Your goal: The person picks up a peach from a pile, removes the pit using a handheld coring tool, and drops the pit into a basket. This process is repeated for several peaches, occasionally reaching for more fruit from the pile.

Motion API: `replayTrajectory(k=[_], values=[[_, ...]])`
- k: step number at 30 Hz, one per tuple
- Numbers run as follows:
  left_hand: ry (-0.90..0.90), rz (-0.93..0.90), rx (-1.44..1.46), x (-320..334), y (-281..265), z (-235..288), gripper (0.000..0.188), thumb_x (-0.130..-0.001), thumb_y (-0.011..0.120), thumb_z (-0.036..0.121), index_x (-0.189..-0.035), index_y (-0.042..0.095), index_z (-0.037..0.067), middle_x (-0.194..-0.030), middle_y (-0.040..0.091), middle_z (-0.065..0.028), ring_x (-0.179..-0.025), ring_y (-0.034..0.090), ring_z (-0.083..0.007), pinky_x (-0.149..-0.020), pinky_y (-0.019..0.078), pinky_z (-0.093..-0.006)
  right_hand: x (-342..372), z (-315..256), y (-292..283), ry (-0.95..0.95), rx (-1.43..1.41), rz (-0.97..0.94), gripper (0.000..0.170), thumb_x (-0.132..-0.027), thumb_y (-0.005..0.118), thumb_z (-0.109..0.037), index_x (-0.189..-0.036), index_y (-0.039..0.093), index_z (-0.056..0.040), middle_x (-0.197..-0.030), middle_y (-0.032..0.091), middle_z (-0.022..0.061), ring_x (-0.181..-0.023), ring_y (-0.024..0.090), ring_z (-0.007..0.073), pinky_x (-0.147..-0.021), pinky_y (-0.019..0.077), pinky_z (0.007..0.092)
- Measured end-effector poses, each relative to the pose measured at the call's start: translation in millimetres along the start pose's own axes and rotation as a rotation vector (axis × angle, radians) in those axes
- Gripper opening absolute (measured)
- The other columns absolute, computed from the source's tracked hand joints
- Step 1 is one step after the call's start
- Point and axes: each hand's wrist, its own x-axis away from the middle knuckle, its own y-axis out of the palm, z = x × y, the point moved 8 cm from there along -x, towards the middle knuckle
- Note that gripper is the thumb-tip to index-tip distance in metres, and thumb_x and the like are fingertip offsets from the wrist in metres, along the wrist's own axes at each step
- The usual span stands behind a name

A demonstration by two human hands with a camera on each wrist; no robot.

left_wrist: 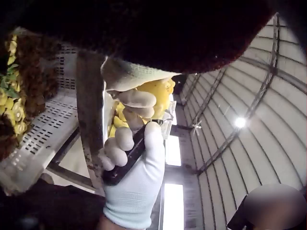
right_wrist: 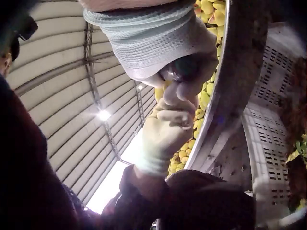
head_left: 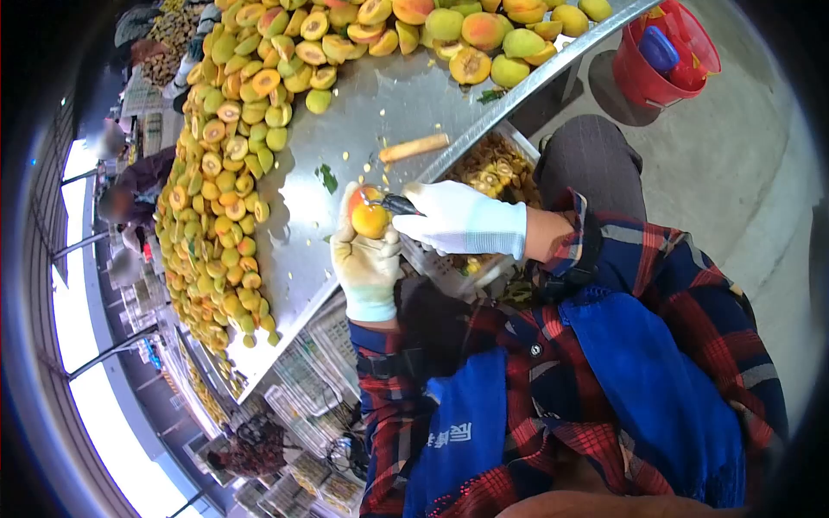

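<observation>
My gloved left hand (head_left: 367, 266) grips a yellow-orange peach (head_left: 371, 222) just over the near edge of the metal table. My right hand (head_left: 466, 217), gloved in white, holds a black-handled pitting tool (head_left: 401, 205) whose metal tip is right at the fruit. The left wrist view shows the right fingers curled round the black handle (left_wrist: 127, 163), with a thin curved metal end beside the peach (left_wrist: 160, 96). In the right wrist view the right hand hides most of the peach and tool; the left hand (right_wrist: 168, 127) shows behind it.
Halved peaches (head_left: 216, 186) lie heaped along the far and left sides of the metal table (head_left: 363, 108). A wooden stick (head_left: 414, 147) and a green leaf (head_left: 326, 178) lie nearby. Below the edge stands a crate of pits and scraps (head_left: 492, 168). A red bucket (head_left: 637, 79) stands right.
</observation>
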Motion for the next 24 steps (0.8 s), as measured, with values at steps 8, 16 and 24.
replayTrajectory(k=[8, 16, 24], values=[[0.148, 0.11, -0.162, 32.5, -8.4, -22.6, 0.046, -0.095, 0.05, 0.048, -0.115, 0.059, 0.007, -0.102, 0.066, -0.0053, -0.087, 0.063, -0.0169, -0.072, 0.05, -0.0303, 7.7, 0.9, 30.5, 0.8, -0.907, -0.423, 0.033, -0.093, 0.055, -0.031, -0.106, 0.054, 0.0001, -0.065, 0.061, 0.0065, -0.052, 0.06, 0.0144, -0.048, 0.0497, 0.0274], [0.274, 0.038, 0.243, 28.0, -38.2, 0.5, 0.046, -0.093, 0.053, 0.037, -0.124, 0.054, 0.003, -0.123, 0.059, -0.0135, -0.114, 0.055, -0.0301, -0.104, 0.041, -0.0466, 2.1, -1.7, 27.9, 0.385, -0.141, -0.3, 0.036, -0.093, 0.054, -0.036, -0.099, 0.054, -0.0004, -0.075, 0.063, 0.0196, -0.067, 0.064, 0.0348, -0.061, 0.0505, 0.042], [0.295, -0.033, 0.204, 27.4, -15.8, -6.9, 0.056, -0.095, 0.05, 0.05, -0.125, 0.052, 0.002, -0.122, 0.057, -0.0208, -0.112, 0.055, -0.0314, -0.102, 0.0426, -0.0466, -2.3, -4.8, 31.5, 0.437, -0.151, -0.316, 0.044, -0.09, 0.05, -0.04, -0.099, 0.058, 0.0023, -0.088, 0.064, 0.0252, -0.085, 0.064, 0.0403, -0.077, 0.0502, 0.0458]])
